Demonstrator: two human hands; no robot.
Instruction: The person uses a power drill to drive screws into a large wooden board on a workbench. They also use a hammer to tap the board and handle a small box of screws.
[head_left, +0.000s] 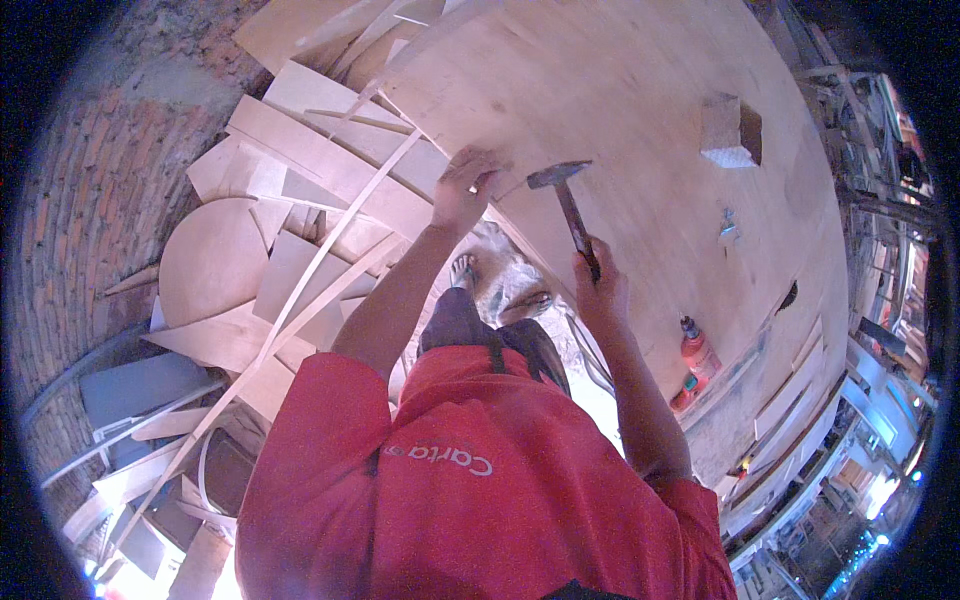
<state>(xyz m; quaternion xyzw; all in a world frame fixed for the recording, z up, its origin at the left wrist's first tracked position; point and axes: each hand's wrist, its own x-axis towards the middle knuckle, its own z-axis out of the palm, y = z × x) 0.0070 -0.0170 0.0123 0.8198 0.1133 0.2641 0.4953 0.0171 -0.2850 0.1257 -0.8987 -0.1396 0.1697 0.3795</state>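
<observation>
My right hand [602, 285] is wrapped round the dark handle of a hammer [575, 215]. The hammer's metal head is raised toward the far side, a little right of my left hand [468, 188]. That hand rests at the near left edge of a large plywood sheet [640, 60], its fingers drawn together. Whatever they pinch is too small to make out. Farther right on the sheet are a wooden block [728, 132], a small pile of shiny metal bits, possibly nails [728, 224], and a red bottle with a dark nozzle [697, 352].
Plywood offcuts [215, 255] and long thin strips [335, 235] lie heaped on the left, before a brick wall [80, 210]. Below the sheet's near edge my bare foot [462, 270] shows on the floor. Stacked boards [790, 400] line the right.
</observation>
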